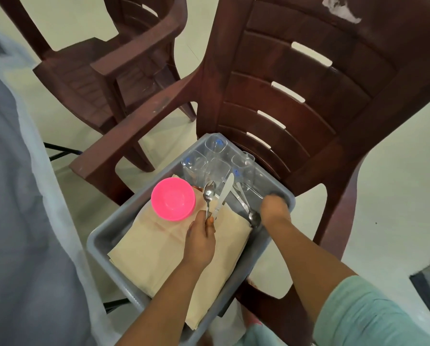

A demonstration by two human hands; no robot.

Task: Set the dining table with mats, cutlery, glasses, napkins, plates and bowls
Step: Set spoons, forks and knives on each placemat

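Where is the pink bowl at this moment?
In the head view the pink bowl sits in the grey tub on the chair, on the beige mats, just left of the left hand holding a spoon and knife.

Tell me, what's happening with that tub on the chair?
A person is picking cutlery out of a grey tub that sits on a brown plastic chair. The left hand holds a spoon and a knife; the right hand reaches for more cutlery. Glasses, a pink bowl and beige mats remain inside.
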